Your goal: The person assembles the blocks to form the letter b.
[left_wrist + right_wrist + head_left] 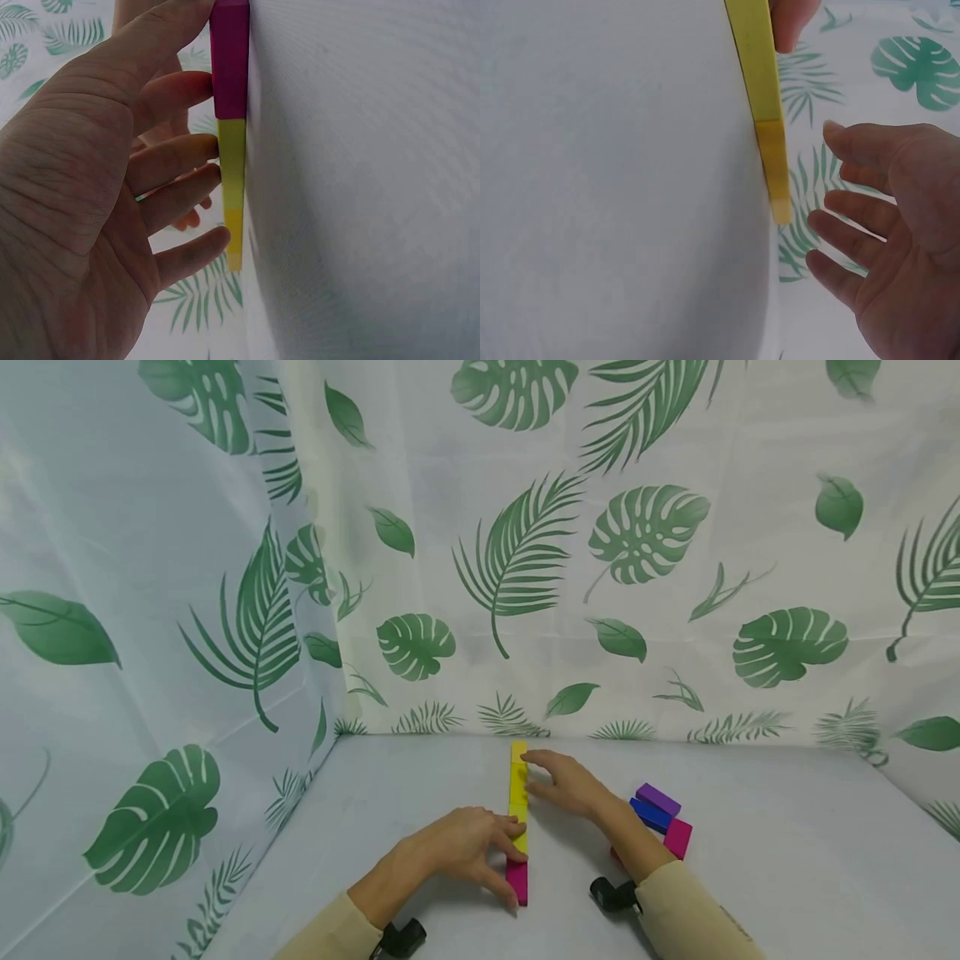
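A straight row of blocks lies on the white surface, running away from me. Nearest is a magenta block (517, 885), then a light yellow block (518, 811), a deeper yellow block (518, 783) and a pale yellow block (518, 750) at the far end. My left hand (467, 845) rests its fingertips on the row, fingers extended, thumb beside the magenta block. In the left wrist view, those fingers (174, 161) reach the yellow and magenta pieces. My right hand (572, 783) is at the row's far part, fingers apart and loosely bent; the right wrist view shows a gap to the blocks.
Right of the row, partly behind my right forearm, lie a purple block (658, 798), a blue block (651, 815) and a magenta-red block (678, 838). Another red piece is mostly hidden by the forearm. Leaf-printed curtains (420, 577) border the surface at the back and sides.
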`<state>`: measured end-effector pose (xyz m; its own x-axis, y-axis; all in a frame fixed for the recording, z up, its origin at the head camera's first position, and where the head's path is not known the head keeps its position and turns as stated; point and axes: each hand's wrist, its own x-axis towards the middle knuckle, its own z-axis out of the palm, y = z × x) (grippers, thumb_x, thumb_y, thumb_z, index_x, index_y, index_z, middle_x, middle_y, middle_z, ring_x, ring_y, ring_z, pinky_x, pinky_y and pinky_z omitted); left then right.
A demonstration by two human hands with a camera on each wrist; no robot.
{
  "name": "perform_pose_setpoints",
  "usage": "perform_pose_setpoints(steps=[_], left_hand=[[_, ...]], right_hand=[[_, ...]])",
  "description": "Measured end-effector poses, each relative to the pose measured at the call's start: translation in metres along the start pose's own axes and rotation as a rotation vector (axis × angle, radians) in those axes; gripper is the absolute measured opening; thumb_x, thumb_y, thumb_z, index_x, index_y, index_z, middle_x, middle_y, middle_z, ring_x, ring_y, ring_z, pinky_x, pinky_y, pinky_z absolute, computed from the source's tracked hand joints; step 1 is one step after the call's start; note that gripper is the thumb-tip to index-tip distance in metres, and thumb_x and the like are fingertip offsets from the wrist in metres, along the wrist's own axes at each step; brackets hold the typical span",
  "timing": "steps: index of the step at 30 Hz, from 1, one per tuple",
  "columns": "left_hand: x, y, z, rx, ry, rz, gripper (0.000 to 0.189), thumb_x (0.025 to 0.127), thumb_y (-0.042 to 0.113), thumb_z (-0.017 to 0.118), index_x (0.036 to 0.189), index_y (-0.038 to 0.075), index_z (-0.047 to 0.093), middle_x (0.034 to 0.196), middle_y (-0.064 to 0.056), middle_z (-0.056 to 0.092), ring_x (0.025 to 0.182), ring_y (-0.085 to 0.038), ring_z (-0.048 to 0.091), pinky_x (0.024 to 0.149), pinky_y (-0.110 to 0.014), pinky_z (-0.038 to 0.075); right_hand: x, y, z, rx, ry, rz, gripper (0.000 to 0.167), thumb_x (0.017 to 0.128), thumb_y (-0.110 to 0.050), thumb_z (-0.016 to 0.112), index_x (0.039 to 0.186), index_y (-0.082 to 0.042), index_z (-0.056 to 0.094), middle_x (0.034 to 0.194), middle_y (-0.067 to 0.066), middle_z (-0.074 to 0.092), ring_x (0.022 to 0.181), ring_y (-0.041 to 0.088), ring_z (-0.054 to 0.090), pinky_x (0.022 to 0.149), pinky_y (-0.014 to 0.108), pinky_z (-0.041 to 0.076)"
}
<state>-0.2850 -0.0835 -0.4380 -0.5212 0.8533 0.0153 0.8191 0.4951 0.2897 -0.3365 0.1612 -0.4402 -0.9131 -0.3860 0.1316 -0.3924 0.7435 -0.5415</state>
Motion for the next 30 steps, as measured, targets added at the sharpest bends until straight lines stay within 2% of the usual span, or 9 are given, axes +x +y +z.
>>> perform_pose_setpoints(steps=[13, 30], left_hand=[[0.001, 0.002, -0.001, -0.002, -0.006, -0.01, 0.061, 0.073, 0.071, 0.082, 0.123, 0.036, 0.077, 0.148, 0.008, 0.061, 0.144, -0.009, 0.051, 0.117, -0.041, 0.045], [0.002, 0.003, -0.001, -0.014, -0.024, -0.034, 0.061, 0.073, 0.07, 0.083, 0.124, 0.037, 0.076, 0.149, 0.009, 0.06, 0.144, -0.008, 0.05, 0.117, -0.042, 0.045]], right_hand=[[-0.017, -0.001, -0.012, -0.03, 0.015, -0.016, 0.055, 0.1, -0.025, 0.07, 0.151, -0.01, 0.054, 0.155, 0.013, 0.055, 0.146, 0.039, 0.046, 0.119, 0.063, 0.036], [-0.043, 0.026, -0.041, -0.108, 0.084, 0.018, 0.064, 0.098, -0.029, 0.073, 0.155, -0.013, 0.049, 0.155, 0.017, 0.053, 0.143, 0.041, 0.049, 0.114, 0.064, 0.042]])
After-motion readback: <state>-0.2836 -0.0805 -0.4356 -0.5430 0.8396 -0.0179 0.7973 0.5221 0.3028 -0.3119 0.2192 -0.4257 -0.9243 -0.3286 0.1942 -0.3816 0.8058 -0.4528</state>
